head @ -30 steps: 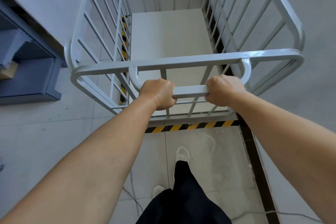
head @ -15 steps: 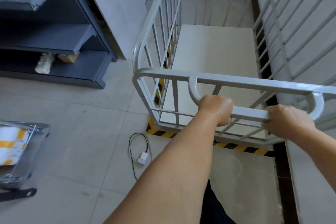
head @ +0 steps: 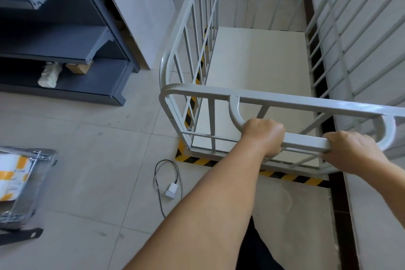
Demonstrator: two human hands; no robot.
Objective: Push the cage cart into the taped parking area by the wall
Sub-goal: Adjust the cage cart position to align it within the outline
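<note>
Single head-worn wide-angle view, looking forward and steeply down from close above the white metal cage cart [head: 258, 68]; pale tiled floor [head: 87, 160] fills left side.

Left hand [head: 264, 136] fisted, forearm extended; right hand [head: 352, 151] fingers curled, knuckles up

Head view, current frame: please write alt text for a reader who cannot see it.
Both hands grip the horizontal handle bar of a pale grey cage cart, left hand beside right hand; the cart sits inside yellow-and-black floor tape along a wall on the right. On the tiled floor to the left lie a white charger with cable and dark shelving.
</note>
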